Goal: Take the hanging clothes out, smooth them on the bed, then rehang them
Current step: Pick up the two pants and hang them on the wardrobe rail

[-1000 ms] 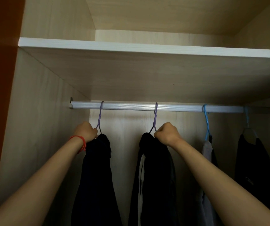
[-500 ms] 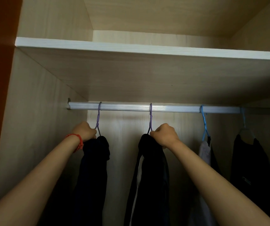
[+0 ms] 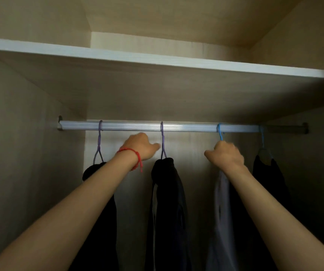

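Note:
Several garments hang from a silver rail (image 3: 186,127) inside the wardrobe. My left hand (image 3: 139,146), with a red string at the wrist, is beside the second purple hanger (image 3: 162,141). Its thumb reaches the neck of that hanger above a dark garment (image 3: 169,192), and its fingers are hidden behind the hand. My right hand (image 3: 225,156) is blurred and grips the neck of the blue hanger (image 3: 220,133), which carries a grey garment (image 3: 221,202). At the far left, another purple hanger (image 3: 99,141) with a dark garment (image 3: 96,171) hangs untouched.
A fourth dark garment (image 3: 266,173) hangs on a pale blue hanger (image 3: 262,137) at the rail's right end. A white-edged shelf (image 3: 157,59) runs just above the rail. Wardrobe side walls (image 3: 30,153) close in on both sides.
Both hands let go and moved one hanger to the right. The left went from the first purple hanger to the second, and the right from the second to the blue one.

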Tool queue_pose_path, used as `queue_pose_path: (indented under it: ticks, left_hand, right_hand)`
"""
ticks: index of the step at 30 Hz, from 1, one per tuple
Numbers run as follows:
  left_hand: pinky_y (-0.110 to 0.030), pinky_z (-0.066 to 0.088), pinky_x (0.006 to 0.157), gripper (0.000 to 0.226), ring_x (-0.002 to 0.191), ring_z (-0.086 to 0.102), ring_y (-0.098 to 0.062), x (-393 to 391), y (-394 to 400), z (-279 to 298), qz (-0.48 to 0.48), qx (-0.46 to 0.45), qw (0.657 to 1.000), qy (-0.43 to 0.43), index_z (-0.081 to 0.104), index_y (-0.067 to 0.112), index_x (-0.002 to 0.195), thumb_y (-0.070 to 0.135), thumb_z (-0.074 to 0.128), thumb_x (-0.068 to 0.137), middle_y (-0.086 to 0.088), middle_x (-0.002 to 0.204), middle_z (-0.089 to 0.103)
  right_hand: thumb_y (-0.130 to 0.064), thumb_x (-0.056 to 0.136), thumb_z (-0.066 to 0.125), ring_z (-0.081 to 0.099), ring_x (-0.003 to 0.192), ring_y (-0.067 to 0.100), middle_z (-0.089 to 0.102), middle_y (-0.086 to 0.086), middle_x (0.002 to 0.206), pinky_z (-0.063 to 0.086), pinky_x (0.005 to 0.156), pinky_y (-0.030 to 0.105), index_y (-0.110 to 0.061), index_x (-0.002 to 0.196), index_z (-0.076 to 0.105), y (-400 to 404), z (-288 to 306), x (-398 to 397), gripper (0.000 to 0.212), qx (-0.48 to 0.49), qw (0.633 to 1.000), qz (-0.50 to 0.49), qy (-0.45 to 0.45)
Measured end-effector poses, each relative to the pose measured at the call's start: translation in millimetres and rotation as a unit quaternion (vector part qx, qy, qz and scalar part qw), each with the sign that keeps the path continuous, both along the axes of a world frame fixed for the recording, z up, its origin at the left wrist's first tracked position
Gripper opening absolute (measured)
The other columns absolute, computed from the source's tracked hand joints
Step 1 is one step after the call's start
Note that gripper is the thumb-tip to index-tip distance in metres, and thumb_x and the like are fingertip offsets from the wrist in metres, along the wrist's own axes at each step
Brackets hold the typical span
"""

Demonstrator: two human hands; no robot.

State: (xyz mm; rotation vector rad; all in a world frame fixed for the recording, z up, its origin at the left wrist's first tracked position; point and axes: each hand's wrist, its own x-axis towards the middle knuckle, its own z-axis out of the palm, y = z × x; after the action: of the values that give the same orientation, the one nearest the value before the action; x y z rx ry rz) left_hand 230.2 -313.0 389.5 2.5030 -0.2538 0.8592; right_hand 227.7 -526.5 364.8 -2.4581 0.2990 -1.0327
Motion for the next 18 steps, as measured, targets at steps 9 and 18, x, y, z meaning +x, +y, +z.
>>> queue_pose_path:
  ticks: [9,18]
  left_hand:
    - [-0.027,0.05,0.055,0.043,0.065,0.06,-0.022,9,-35,-28,-0.027,-0.006,0.996,0.089,0.057,0.009,0.096,0.048,0.059,0.079,-0.006,0.081,0.057]
    - [-0.024,0.037,0.048,0.031,0.06,0.051,-0.018,11,-37,-33,-0.017,-0.011,0.996,0.089,0.058,0.0,0.1,0.026,0.051,0.084,-0.004,0.071,0.052]
  right_hand:
    - [-0.021,0.083,0.055,0.062,0.105,0.032,0.061,0.015,0.115,0.051,0.09,0.036,-0.006,0.116,0.057,-25,-14,-12,0.036,0.045,0.995,0.002,0.085]
    - [-0.011,0.088,0.045,0.059,0.11,0.03,0.058,0.013,0.122,0.047,0.087,0.034,-0.006,0.121,0.053,-14,-24,-9,0.034,-0.007,0.994,-0.021,0.105]
